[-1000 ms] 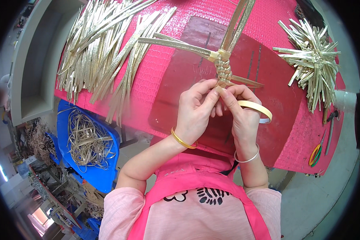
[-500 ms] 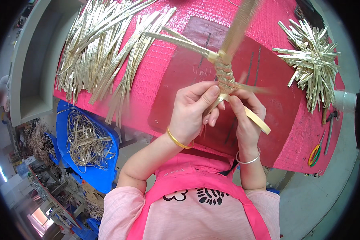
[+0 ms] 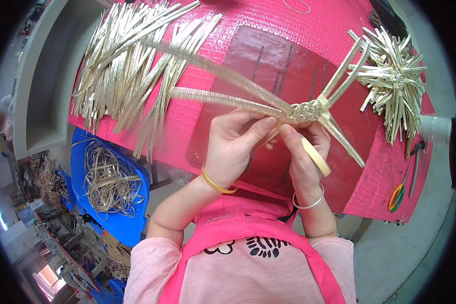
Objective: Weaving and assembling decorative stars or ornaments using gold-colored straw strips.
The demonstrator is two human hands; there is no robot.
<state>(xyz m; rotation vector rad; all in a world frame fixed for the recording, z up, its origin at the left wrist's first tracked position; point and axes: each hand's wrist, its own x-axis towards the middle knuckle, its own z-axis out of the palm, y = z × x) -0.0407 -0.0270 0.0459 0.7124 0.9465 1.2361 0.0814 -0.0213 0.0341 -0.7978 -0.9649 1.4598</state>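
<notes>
Between my hands is a braided piece of shiny gold strips [image 3: 307,112], lying roughly level over a dark red mat [image 3: 268,66]. Long loose strips trail from its left end, and shorter ones fan out at its right end, where a pale band wraps it. My left hand [image 3: 236,138] is closed, pinching the strips at the braid's left end with thumb and fingers. Right beside it, my right hand [image 3: 305,154] pinches the braid's lower edge. A narrow roll of pale yellow tape [image 3: 316,158] hangs at the fingers of my right hand.
Many loose gold strips [image 3: 121,66] cover the pink tabletop's left side. At the right lies a heap of braided gold pieces [image 3: 397,81], with scissors [image 3: 397,196] and a hammer-like tool [image 3: 415,164] nearer me. A blue bin [image 3: 131,223] of strip scraps stands below left.
The braid has swung from nearly upright to nearly level, its banded end now pointing right. Its long loose strips now trail left. Both hands keep their grip, shifted slightly left.
</notes>
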